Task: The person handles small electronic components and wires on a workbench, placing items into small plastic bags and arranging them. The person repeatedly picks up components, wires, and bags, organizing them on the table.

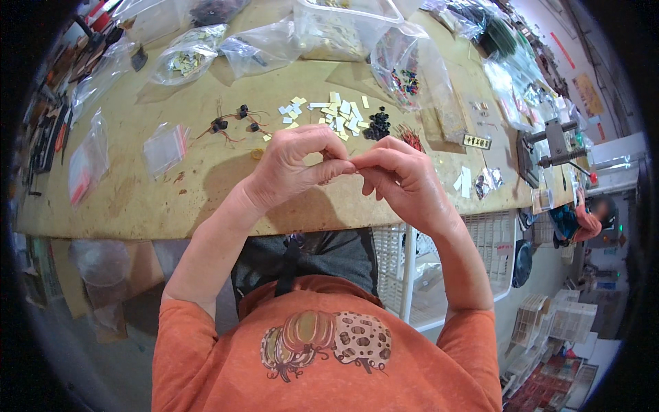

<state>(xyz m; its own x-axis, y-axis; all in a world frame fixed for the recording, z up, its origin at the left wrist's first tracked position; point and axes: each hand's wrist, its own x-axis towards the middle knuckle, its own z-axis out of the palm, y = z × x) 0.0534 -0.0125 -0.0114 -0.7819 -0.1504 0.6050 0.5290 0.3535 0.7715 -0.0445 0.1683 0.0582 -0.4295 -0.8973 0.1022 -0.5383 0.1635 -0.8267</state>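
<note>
My left hand (295, 165) and my right hand (410, 180) meet over the front of the table, fingertips pinched together. Whatever lies between them is too small and covered to make out. Just beyond my fingers is a loose pile of small white and yellow rectangular pieces (340, 113). To its right sits a heap of small black round parts (377, 126), and beside that a bunch of thin red wires (410, 139). Several black round parts with red wires attached (219, 125) lie beyond my left hand.
A clear plastic bin (350, 31) and bags of small parts (184, 62) stand along the back. Small clear bags (165, 150) lie at left, with hand tools (58, 130) at the far left edge. A metal hand press (549, 147) stands at right. White crates (491, 254) are below the table.
</note>
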